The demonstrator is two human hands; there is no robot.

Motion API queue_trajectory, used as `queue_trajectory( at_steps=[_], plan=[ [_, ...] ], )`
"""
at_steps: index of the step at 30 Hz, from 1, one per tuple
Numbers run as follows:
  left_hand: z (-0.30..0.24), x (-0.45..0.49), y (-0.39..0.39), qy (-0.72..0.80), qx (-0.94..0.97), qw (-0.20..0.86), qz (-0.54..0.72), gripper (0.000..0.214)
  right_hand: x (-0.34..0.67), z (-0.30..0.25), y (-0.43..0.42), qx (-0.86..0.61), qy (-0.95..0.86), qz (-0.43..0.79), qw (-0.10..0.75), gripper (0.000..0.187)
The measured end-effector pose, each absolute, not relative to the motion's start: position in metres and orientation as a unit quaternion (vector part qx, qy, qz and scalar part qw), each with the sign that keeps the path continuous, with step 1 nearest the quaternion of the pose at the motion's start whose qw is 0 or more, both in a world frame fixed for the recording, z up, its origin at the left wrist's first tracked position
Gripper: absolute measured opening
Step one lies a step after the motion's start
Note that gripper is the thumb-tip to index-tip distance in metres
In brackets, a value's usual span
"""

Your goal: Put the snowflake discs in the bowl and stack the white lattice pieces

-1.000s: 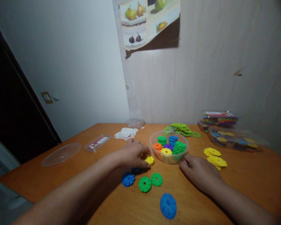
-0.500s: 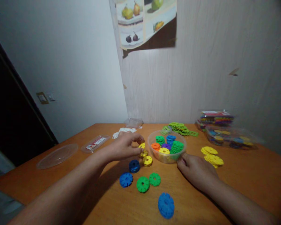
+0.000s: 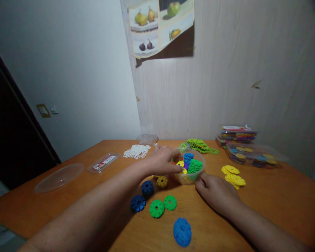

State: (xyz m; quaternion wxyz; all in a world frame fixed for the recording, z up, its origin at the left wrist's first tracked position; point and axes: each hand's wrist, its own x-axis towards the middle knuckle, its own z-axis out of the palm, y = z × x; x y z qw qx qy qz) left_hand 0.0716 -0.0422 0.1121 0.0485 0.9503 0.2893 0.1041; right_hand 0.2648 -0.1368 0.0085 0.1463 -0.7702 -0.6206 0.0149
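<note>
My left hand (image 3: 165, 161) is over the left part of a clear round plastic bowl (image 3: 186, 179). Its thumb and fingers pinch a yellow notched disc (image 3: 180, 163), partly covered by the fingers. Inside the bowl are stacks of green discs (image 3: 195, 166), blue discs (image 3: 188, 158) and purple ones, sorted by colour. My right hand (image 3: 217, 190) is closed at the bowl's near right side, its fingertips hidden against the wall. In front of the bowl lie a yellow disc pile (image 3: 162, 182), dark blue discs (image 3: 147, 188), two green piles (image 3: 156, 209) and a blue pile (image 3: 182, 232).
Loose yellow discs (image 3: 235, 180) lie right of my right hand. Behind are light green pieces (image 3: 199, 145), white pieces (image 3: 136, 151) and clear boxes of coloured discs (image 3: 252, 157). Two clear lids (image 3: 60, 177) rest at the left. A wall stands behind the table.
My left hand has moved right with the yellow disc, from the yellow piles on the table to over the bowl. My right hand stays at the bowl. The view has shifted slightly.
</note>
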Motion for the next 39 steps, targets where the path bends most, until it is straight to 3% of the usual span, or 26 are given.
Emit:
queue_trajectory(
  at_steps=[17, 23, 32, 39],
  plan=[
    [0.107, -0.001, -0.049, 0.324, 0.912, 0.154, 0.197, 0.016, 0.266, 0.008, -0.136, -0.774, -0.62, 0.022, 0.128, 0.038],
    [0.106, 0.009, -0.051, 0.292, 0.928, 0.111, 0.204, 0.02, 0.267, 0.006, -0.135, -0.776, -0.617, 0.028, 0.128, 0.037],
    [0.106, 0.047, -0.055, 0.288, 0.953, 0.0, 0.093, 0.028, 0.267, 0.007, -0.138, -0.768, -0.623, 0.023, 0.144, 0.036],
    [0.103, 0.057, -0.053, 0.292, 0.953, 0.016, 0.083, 0.032, 0.266, 0.009, -0.139, -0.769, -0.622, 0.025, 0.147, 0.033]
  ],
)
